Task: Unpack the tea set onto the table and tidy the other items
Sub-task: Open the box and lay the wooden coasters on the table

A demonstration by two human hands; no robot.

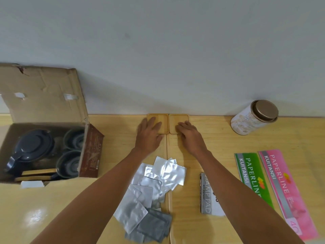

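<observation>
On a pale wooden table (219, 148) against a white wall, an open brown cardboard box (44, 106) sits at the far left, its lid flap standing up. Inside lie a dark grey teapot (29, 148) and two dark grey cups (74, 138), with wooden pieces along the near edge. At centre, two square light-wood coasters (179, 118) lie side by side against the wall. The left hand (149, 136) rests flat, fingers spread, on the left coaster; the right hand (190, 136) rests flat on the right one, gripping nothing. Nearer the viewer, a loose pile of silver foil sachets (149, 196) lies between the forearms. Further right lie a grey stamp pad box (206, 192), a green receipt booklet (251, 175), a pink receipt booklet (281, 184), and, by the wall, a white cylindrical tin with a bronze lid (253, 118).
</observation>
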